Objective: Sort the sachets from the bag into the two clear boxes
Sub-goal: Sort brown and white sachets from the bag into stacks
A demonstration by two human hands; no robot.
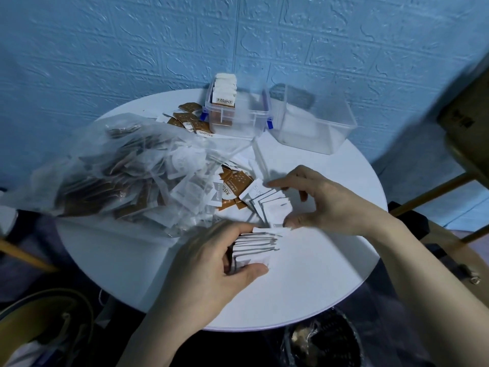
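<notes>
A clear plastic bag [111, 165] full of brown and white sachets lies on the left of the round white table [304, 287]. My left hand [211, 263] grips a fanned stack of white sachets [254, 247] near the table's front. My right hand [325, 200] pinches a second fan of white sachets [272, 205] just right of the bag's mouth. Brown sachets [232, 189] spill out beside it. At the back stand two clear boxes: the left box [238, 115] holds a row of upright white sachets, the right box [312, 125] looks empty.
Loose brown sachets [190, 119] lie left of the left box. A blue textured wall rises behind the table. A wooden chair [465, 165] stands at the right, a wire bin [322, 340] below the table's front edge, and another chair [39, 319] at the lower left.
</notes>
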